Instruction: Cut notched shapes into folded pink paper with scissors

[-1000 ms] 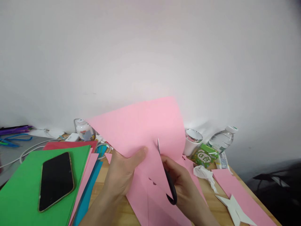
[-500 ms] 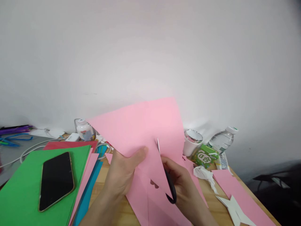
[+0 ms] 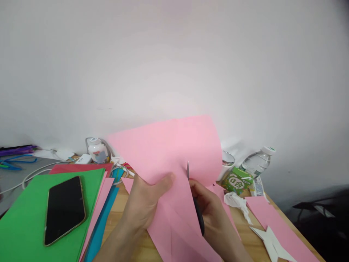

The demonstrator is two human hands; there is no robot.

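A large pink paper sheet [image 3: 169, 149] stands lifted over the wooden table [image 3: 120, 207]. My left hand [image 3: 144, 205] pinches the sheet from the left, thumb on its front face. My right hand [image 3: 211, 214] is closed round the black handles of a pair of scissors [image 3: 198, 216]. The thin blade tip of the scissors pokes up through the paper just right of my left thumb. Most of the blades are hidden behind the sheet.
A black phone [image 3: 64, 209] lies on a green sheet [image 3: 24, 225] atop red, pink and blue paper at left. At right stand a white cup [image 3: 226, 165], green carton [image 3: 237, 181], water bottle [image 3: 256, 162], crumpled tissue [image 3: 236, 200], a pink strip [image 3: 280, 227] and a white cut-out [image 3: 272, 243]. The wall is close behind.
The pink sheet has shifted slightly right and up. The scissors' blade tip has moved right with it, and the small notch seen in the lower fold is hidden now.
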